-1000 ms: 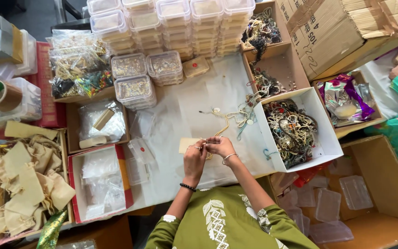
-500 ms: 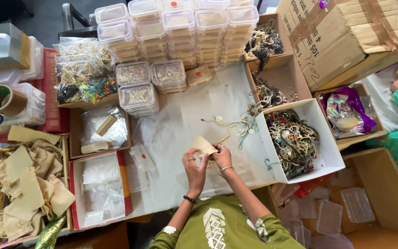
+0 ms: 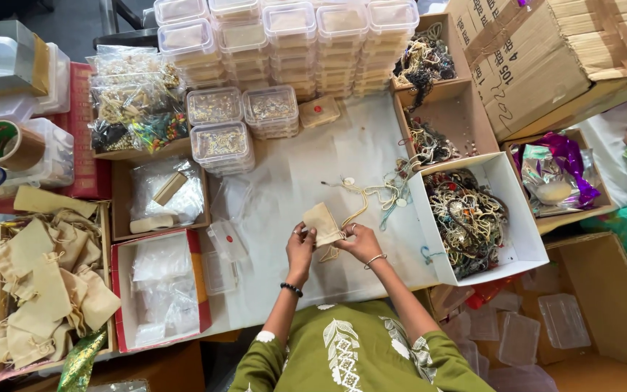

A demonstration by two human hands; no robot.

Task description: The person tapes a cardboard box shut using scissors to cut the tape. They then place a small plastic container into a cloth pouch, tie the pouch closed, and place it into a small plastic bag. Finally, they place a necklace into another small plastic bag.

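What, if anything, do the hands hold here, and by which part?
Both the left hand and the right hand hold a small beige cloth pouch by its lower end, above the white table cover.

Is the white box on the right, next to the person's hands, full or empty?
Full, or nearly so. The white box holds a tangled heap of beaded jewellery that covers most of its floor.

Both hands raised close together, left (image 3: 300, 249) & right (image 3: 361, 242), fingers pinched, forearms angled inward.
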